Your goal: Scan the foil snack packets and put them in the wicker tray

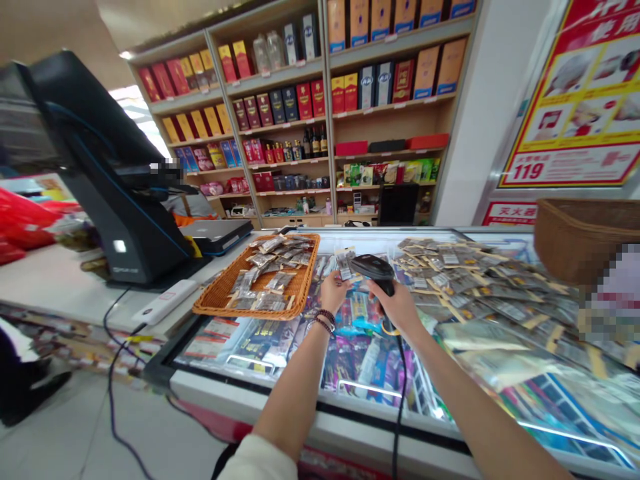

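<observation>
My right hand (395, 305) is wrapped round the handle of a black barcode scanner (373, 267), whose head points left over the glass freezer top. Just left of it, my left hand (334, 290) pinches a small packet (345, 261) with a printed label, held close under the scanner head. A beaded bracelet circles my left wrist. Left of my hands stands an orange woven basket (213, 301) with several small packets (273, 300) in it. To the right, many similar packets (465, 270) lie in a spread pile on the glass.
A black cash register (120, 200) stands on the left counter, with a white power strip (165, 301) beside it. The scanner's cable (400, 400) hangs over the freezer's front edge. A brown wicker basket (575, 233) stands at the right. Shelves of boxes line the back.
</observation>
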`<state>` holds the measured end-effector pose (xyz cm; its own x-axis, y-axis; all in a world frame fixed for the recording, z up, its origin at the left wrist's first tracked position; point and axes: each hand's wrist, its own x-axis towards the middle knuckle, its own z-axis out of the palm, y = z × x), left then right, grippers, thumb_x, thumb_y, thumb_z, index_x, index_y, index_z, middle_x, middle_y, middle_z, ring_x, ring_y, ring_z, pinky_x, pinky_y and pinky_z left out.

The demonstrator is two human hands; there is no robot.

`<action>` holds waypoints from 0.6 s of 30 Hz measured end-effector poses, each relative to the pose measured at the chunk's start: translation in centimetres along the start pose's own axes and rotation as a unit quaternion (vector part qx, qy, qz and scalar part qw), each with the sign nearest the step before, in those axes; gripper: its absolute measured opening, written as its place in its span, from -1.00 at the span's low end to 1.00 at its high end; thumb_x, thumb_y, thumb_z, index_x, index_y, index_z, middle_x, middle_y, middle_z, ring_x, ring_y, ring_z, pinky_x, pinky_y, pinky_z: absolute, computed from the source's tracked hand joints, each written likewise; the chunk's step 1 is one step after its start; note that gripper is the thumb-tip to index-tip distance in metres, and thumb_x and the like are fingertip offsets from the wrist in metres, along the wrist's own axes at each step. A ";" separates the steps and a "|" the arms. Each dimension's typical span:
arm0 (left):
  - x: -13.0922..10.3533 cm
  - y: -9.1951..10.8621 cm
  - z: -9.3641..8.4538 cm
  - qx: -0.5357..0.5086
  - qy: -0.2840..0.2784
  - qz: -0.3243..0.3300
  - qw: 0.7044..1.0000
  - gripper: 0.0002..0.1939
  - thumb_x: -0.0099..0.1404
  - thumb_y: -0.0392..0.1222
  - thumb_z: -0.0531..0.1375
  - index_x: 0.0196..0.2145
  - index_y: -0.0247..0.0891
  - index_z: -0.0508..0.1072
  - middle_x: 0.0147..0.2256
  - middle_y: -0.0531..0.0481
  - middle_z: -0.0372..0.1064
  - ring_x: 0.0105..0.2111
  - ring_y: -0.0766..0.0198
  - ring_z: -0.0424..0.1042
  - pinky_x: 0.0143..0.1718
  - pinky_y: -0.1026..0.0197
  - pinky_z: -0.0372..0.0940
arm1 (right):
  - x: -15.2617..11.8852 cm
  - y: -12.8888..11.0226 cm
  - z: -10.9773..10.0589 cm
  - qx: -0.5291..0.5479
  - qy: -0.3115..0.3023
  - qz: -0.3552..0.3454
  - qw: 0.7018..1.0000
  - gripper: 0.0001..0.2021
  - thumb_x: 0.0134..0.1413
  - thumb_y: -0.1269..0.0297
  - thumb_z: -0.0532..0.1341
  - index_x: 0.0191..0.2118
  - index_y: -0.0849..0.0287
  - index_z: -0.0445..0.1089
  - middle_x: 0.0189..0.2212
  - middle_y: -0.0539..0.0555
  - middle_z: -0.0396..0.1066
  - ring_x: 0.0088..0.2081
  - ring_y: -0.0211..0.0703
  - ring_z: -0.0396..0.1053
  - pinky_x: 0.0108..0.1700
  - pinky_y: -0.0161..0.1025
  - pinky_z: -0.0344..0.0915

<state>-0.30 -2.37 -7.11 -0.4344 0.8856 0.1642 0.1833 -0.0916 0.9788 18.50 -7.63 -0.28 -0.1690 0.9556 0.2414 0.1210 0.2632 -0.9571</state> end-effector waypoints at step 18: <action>3.4 6.5 10.9 -0.190 -0.169 -0.031 0.967 -0.82 0.10 -0.33 0.47 -0.32 -0.30 0.59 -0.50 0.04 0.50 -0.42 0.27 0.56 -0.10 0.13 0.57 | 0.6 1.5 -14.0 0.023 0.167 0.014 0.986 -0.41 -0.21 -0.40 0.43 -0.49 0.07 0.36 -0.71 0.00 0.37 -0.74 -0.19 0.27 -0.68 -0.24 0.21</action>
<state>9.00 5.03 -1.54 -0.1090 0.9871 0.1174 -0.1983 -0.1373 0.9705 32.22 -4.78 0.68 0.1665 0.9548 0.2461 0.0757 0.2365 -0.9687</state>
